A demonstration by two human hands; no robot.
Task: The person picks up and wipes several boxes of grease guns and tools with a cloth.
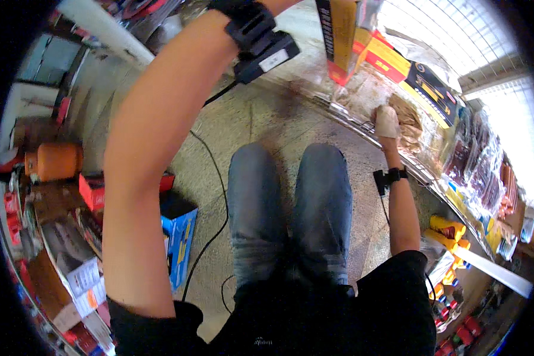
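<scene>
My left arm (160,130) reaches up past the top edge, so the left hand itself is out of sight. A black strap with a small device (261,44) sits on that arm. My right hand (387,123), pale beige as if covered, rests at the front edge of the shelf (338,110). It lies against a crumpled brown paper (407,121); its fingers cannot be made out. A tall yellow, black and red box (340,38) stands on the shelf, ahead and left of the right hand. Farther back lie a red and yellow box (387,58) and a black and yellow box (428,92).
Plastic-wrapped packs (474,154) sit farther right on the shelf, with yellow bottles (447,228) lower down. An orange gas cylinder (54,161) and a blue open box (181,243) stand at left. A black cable (222,204) runs over the floor beside my knees.
</scene>
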